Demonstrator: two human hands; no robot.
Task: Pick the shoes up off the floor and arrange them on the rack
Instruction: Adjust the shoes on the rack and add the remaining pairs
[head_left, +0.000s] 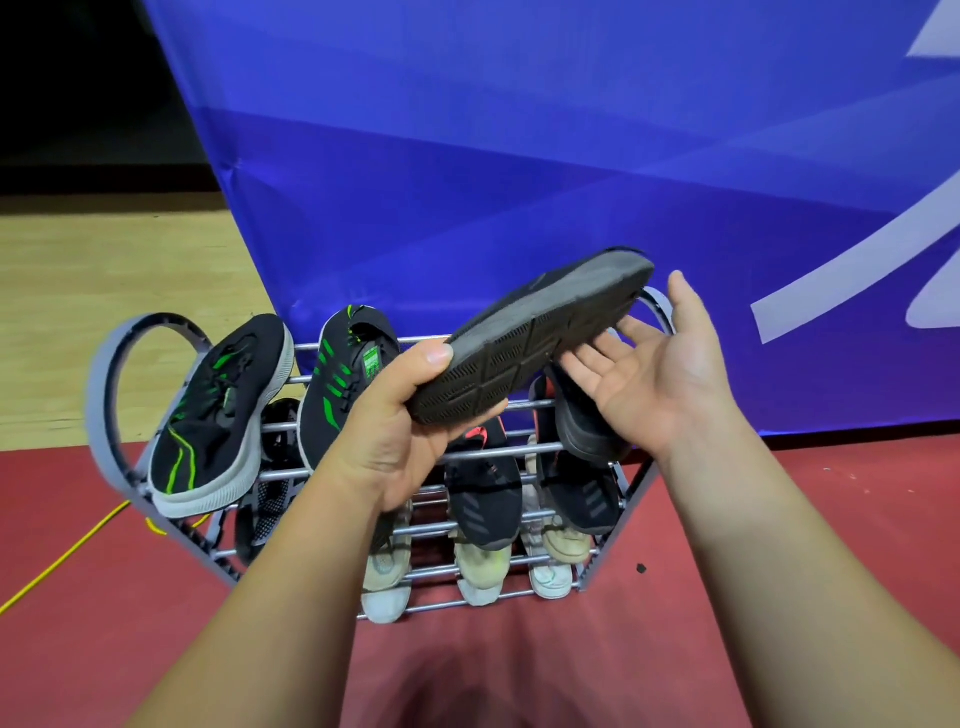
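left hand (395, 441) holds dark shoe (524, 338) over rack (104, 374) crowded with sneakers (223, 415).

No word or number reads clearly anywhere. On the blue banner (519, 156), white strokes (810, 293) run off the edge at three o'clock, too cropped to spell anything. At nine o'clock, the green tongue patch (372, 364) on the black-and-green shoe (337, 400) is a blur.

On the rack (96, 400), the top tier showed bare bars only between the green-striped sneaker (337, 395) and the black sneaker (587, 431) at the right end. The left hand (395, 431) and its upturned black shoe (530, 343) hung over that gap. The lower tiers were packed with shoes (485, 499). A blue banner (519, 156) stood close behind, and the red floor (104, 649) in front lay open.
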